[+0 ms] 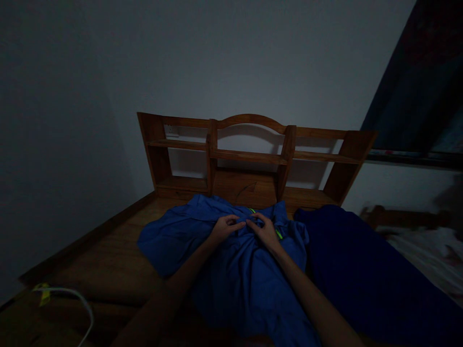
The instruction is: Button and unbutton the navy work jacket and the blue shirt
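Note:
A blue garment [249, 279] with bright yellow-green strips lies spread and creased over the wooden desk top, its lower part hanging toward me. Both hands meet near its upper middle. My left hand [226, 227] pinches a gathered bit of the cloth between thumb and fingers. Close beside it, my right hand [264, 231] grips the same gathered spot, thumb tip almost touching the left one. Folds run outward from where the fingers hold it. What exactly lies between the fingertips is too dark and small to make out.
Behind the garment stands a wooden shelf unit [249, 155] against the wall. To the right lies a dark blue cloth [354, 270]. A white cable [77, 292] with a yellow tag curves at the lower left. A dark curtain [419, 96] hangs at the upper right.

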Available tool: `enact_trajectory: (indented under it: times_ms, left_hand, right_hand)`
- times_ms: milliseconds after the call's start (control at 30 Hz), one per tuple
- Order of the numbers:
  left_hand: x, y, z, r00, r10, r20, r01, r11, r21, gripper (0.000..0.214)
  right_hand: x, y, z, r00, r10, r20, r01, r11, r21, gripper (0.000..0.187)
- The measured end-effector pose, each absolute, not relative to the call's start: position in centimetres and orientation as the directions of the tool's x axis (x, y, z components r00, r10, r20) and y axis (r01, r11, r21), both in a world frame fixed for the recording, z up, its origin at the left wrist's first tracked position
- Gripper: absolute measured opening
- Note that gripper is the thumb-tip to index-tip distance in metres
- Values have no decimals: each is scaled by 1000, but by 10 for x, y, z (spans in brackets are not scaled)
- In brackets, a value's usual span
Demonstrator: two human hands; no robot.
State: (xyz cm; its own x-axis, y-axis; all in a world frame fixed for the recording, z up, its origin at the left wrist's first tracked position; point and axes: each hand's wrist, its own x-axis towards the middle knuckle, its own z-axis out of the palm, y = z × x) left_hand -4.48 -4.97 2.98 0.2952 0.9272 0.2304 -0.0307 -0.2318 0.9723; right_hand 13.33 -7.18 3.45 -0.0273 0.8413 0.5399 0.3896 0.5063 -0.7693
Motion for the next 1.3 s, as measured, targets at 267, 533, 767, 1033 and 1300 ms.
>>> enact_trajectory:
  times_ms: [267,533,767,1033,1300]
  left_hand:
    - [-45,-40,21,305,921,243,-155,-203,967,37]
    - [-44,-40,21,169,930,326,-21,-328,945,31]
    - [-44,-47,21,134,854,502,190,-519,833,22]
    - [-43,-54,28,142,874,464,179,-484,857,31]
    - [-42,-51,26,147,866,478,152,-498,854,30]
  right_hand:
    - [133,-73,37,-34,826,563,365,534,-762,27]
    - [132,-72,36,-52,832,552,362,531,-766,31]
    - [129,-73,33,-75,831,551,342,540,-769,29]
    - [131,-73,37,-82,818,570,321,563,-761,27]
    - [134,-69,32,-51,842,536,345,519,-782,27]
